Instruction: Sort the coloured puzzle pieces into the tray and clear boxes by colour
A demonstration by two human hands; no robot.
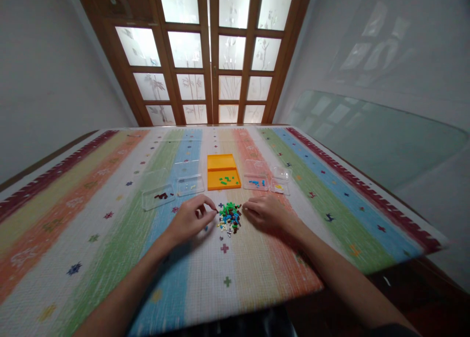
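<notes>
A small pile of mixed toy bricks [230, 217] in green, blue, brown, white and grey lies on the striped tablecloth between my hands. At the pile's left edge, my left hand [193, 215] has thumb and forefinger pinched together; a tiny dark spot shows at the tips, too small to name. My right hand [267, 212] rests on the cloth just right of the pile, its fingers curled and closed. Whatever may be inside those fingers is hidden. Behind the pile, an orange box [223, 186] with its lid folded back holds several green bricks [226, 180].
Left of the orange box are a clear box [147, 201] with brown bricks and another clear box [179, 189] with pale pieces. On the right, a clear box [249, 187] holds blue bricks, and a smaller one [285, 190] holds yellow pieces. The striped tablecloth [110, 239] covers the table.
</notes>
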